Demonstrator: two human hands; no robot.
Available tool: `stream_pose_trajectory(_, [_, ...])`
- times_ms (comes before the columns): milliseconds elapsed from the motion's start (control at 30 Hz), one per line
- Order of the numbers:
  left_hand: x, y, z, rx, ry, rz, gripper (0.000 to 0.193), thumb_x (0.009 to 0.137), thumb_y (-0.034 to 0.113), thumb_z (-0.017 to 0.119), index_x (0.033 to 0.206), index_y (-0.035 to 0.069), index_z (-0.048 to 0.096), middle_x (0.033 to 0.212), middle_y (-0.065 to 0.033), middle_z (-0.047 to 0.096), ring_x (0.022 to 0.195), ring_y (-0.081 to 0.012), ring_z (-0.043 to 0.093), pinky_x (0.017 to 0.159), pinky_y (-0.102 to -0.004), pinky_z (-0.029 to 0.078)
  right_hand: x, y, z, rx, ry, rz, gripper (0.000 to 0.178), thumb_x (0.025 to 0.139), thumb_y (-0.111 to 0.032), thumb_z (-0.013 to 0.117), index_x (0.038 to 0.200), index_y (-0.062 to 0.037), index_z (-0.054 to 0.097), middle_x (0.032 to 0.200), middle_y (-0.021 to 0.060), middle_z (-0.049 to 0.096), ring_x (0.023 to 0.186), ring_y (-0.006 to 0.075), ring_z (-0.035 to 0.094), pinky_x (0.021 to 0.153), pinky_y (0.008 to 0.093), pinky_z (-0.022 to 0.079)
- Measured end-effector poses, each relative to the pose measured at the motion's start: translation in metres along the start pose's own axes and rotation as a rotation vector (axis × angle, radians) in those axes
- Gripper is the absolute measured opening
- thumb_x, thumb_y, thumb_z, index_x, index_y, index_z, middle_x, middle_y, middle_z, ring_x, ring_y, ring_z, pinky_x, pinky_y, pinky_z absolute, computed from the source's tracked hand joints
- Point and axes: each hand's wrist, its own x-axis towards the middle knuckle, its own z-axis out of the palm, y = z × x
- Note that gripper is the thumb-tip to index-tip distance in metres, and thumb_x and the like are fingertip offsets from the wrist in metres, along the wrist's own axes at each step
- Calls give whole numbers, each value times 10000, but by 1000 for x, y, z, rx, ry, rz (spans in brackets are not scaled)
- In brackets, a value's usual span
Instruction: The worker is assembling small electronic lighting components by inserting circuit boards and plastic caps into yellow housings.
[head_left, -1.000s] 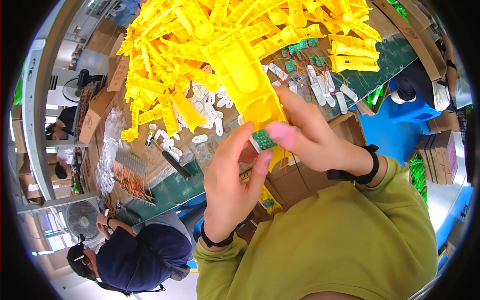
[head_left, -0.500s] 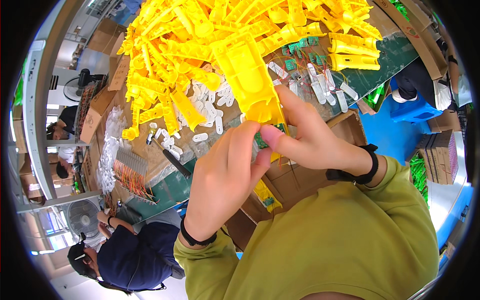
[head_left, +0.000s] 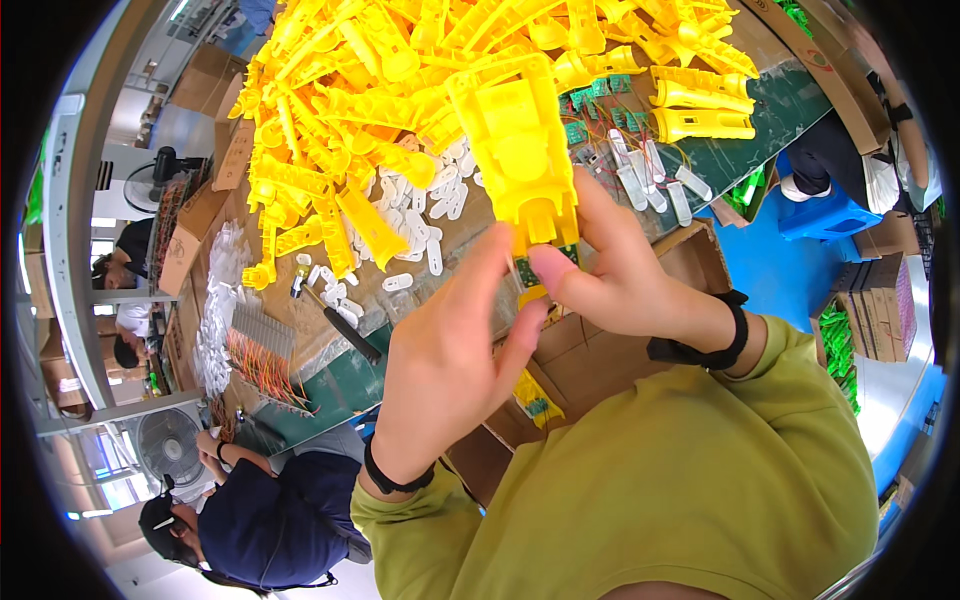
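Observation:
Between my hands is a yellow plastic shell half (head_left: 515, 150), its hollow side facing me and its broad end pointing away. A small green circuit board (head_left: 532, 268) shows at its lower end, partly hidden by fingers. My right hand (head_left: 625, 275) grips the shell from the right, thumb across the front near the board and fingers behind. On the left, my left hand (head_left: 440, 345) has its fingers against the shell's lower edge, with the thumb lower by the board. Below the hands, another yellow piece with a green board (head_left: 538, 400) lies in a cardboard box (head_left: 590, 350).
A large heap of yellow shells (head_left: 340, 120) covers the far table. White plastic pieces (head_left: 405, 215), green boards with wires (head_left: 600, 95) and a black-handled tool (head_left: 350, 330) lie nearer. Bundled orange wires (head_left: 265, 360) are at left. A person in dark clothes (head_left: 280, 510) sits lower left.
The shell has swung more upright and shifted slightly right. My left fingers and thumb have spread apart around its lower end. My right hand keeps its grip.

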Motion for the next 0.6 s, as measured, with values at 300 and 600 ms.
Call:
stream_pose_trajectory(300, [-11, 15, 5, -191, 116, -294, 189, 750, 97, 591, 912, 14, 539, 712, -98, 597, 635, -186, 614, 557, -263, 464, -5, -12, 1, -197, -15, -227, 446, 675, -166, 605, 1029, -4, 386, 646, 115, 534, 534, 287, 539, 472, 321, 424])
stream_pose_trajectory(600, [-7, 16, -5, -278, 104, -454, 83, 763, 62, 557, 827, 12, 540, 648, -94, 576, 588, -155, 604, 538, -230, 449, -3, -16, 8, -192, -22, -377, 476, 659, -137, 585, 1041, 32, 358, 662, 140, 510, 546, 314, 533, 466, 346, 423])
